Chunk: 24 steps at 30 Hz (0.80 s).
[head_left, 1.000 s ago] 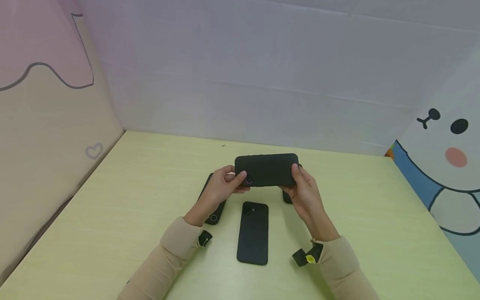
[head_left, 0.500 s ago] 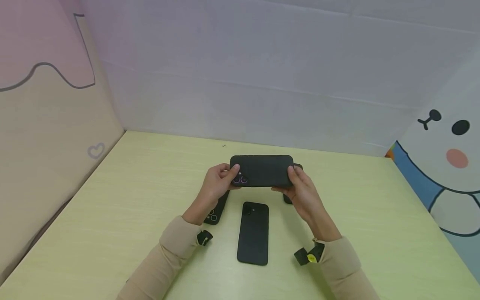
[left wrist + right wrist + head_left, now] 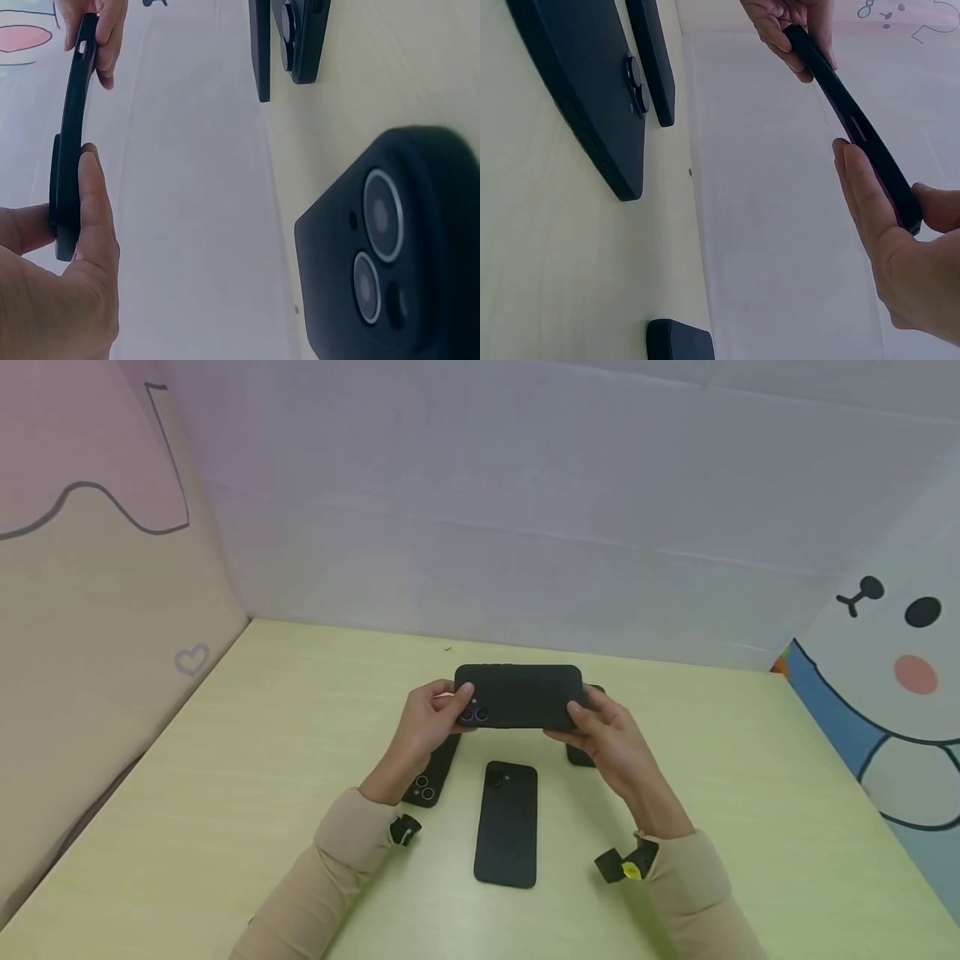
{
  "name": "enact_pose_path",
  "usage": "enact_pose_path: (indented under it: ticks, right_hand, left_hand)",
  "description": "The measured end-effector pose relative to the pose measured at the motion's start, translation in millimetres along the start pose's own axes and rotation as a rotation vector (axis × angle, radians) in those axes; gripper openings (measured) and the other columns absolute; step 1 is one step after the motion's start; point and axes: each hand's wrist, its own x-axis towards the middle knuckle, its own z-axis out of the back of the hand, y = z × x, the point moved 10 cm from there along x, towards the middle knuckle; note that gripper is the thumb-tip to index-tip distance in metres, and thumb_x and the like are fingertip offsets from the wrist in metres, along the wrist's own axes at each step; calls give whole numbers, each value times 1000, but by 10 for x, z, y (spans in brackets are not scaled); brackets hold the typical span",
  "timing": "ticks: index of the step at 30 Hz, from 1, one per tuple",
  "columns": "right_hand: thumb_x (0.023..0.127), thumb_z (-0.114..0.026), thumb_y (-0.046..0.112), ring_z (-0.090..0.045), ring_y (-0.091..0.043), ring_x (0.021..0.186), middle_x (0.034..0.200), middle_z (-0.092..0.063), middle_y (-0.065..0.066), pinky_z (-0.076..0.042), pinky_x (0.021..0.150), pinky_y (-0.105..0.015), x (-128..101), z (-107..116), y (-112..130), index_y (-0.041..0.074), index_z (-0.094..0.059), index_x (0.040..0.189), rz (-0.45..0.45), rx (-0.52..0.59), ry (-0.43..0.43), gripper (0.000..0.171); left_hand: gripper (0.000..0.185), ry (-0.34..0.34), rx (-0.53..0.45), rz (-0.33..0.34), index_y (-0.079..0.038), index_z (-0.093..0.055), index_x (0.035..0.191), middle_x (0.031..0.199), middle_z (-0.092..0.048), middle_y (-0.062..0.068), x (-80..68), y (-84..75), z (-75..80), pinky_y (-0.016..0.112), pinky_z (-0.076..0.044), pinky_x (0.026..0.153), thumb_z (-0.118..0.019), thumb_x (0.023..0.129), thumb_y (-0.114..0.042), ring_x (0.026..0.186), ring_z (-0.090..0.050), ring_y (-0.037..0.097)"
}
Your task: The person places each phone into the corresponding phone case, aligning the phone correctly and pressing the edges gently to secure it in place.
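Black phone (image 3: 519,696) held up off the bench (image 3: 247,760), long side level, back with its lenses facing me, lens cluster at the 9 o'clock end. My left hand (image 3: 431,718) pinches that end, thumb over the back next to the lenses, fingers behind. My right hand (image 3: 603,735) pinches the 3 o'clock end the same way, thumb on the lower corner. Both hands closed on it, one at each short end. In the left wrist view the phone (image 3: 69,142) shows edge-on, thin, my thumb flat along its side; in the right wrist view it (image 3: 851,124) runs slanted between the two hands.

Directly below, at 6 o'clock from the held one, a second black phone (image 3: 506,823) lies flat on the bench, back up, lens end pointing away from me. At 8 o'clock, partly under my left hand, a third phone (image 3: 429,777) lies back up, two ringed lenses at its near end; the left wrist view shows these lenses (image 3: 379,255) close. At 4 o'clock a fourth dark phone (image 3: 579,756) is mostly hidden behind my right hand.

Beige sleeves (image 3: 341,847) on both arms.
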Motion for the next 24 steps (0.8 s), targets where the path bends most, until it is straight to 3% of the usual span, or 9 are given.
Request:
enact_pose_path:
  ticks: [12, 21, 24]
  right_hand:
    - [98, -41, 11, -62, -10, 102, 120, -56, 4, -49, 87, -34, 20, 30, -44, -1, -30, 140, -9, 18, -34, 46]
    - [97, -41, 9, -64, -11, 97, 112, -60, 3, -50, 86, -34, 20, 63, -87, -1, -33, 135, -45, 61, -78, 39]
    - [97, -42, 9, -64, -11, 97, 110, -60, 3, -50, 86, -35, 21, 73, -102, 1, -37, 130, -59, 67, -87, 34]
  left_hand:
    - [34, 7, 55, 13, 2, -56, 110, 98, -67, 22, 9, 1, 0, 33, -54, 74, -53, 93, -27, 73, -70, 23]
    - [35, -27, 76, 11, -2, -61, 105, 94, -69, 17, 7, -18, 43, 30, -55, 70, -51, 93, -34, 71, -69, 18]
    - [36, -43, 98, -5, -3, -62, 109, 95, -68, 16, -1, -34, 66, 29, -55, 71, -52, 93, -34, 75, -67, 14]
